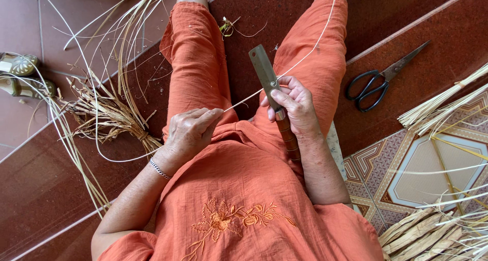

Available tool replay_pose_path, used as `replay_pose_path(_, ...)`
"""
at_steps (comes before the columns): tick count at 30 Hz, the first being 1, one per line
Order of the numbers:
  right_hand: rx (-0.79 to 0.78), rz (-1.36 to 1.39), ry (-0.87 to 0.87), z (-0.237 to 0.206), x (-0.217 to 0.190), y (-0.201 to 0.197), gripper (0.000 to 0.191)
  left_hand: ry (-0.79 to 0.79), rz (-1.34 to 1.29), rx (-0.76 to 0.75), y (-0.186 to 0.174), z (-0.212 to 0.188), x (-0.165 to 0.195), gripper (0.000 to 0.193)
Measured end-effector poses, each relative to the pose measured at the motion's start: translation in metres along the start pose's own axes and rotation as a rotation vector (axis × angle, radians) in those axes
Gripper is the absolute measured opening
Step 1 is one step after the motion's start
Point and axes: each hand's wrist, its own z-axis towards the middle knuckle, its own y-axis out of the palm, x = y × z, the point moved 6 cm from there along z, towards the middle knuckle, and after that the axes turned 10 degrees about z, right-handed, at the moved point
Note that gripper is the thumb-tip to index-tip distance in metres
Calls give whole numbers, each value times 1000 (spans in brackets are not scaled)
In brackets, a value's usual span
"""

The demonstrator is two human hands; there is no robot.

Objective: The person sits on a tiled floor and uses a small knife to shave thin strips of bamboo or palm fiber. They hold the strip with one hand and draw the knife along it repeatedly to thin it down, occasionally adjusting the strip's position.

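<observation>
Thin pale reed strip (244, 99) runs btwn both hands, over the lap. Left hand (190, 131) pinches its end; right hand (295, 106) grips a knife (272, 90), blade pressed on strip. Black scissors (378, 80) on floor just right of right hand; straw bundle (109, 116) left of left hand.

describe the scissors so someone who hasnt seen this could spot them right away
Start at the person's orange-clad right leg and move outward onto the dark red step. The scissors lie there alone, shut, with black loop handles and grey blades pointing to the upper right. Unlike the pale straw strips nearby, they are dark metal.
</observation>
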Motion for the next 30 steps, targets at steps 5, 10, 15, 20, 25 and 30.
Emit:
replay_pose_path(5,7,19,-18,1,-7,-3,24,3,9,26,-11,-6,-4,12)
replay_pose_path(10,7,38,-51,4,-13,-3,26,-19,9,26,-15,-12,-9,10)
replay_pose_path(15,27,25,-51,4,-15,-5,26,-26,-7,4,-9,-15,-17,13)
replay_pose_path(20,-13,-68,-25,0,-3,5,24,-187,-94,-203,14,-7,-27,32)
replay_pose_path(25,-49,-121,59,-5,20,22,28,-152,-250,-145,35,16,-10,17)
replay_pose_path(30,-51,-88,74,-3,18,20,31,-117,-284,-54,33,27,-4,13)
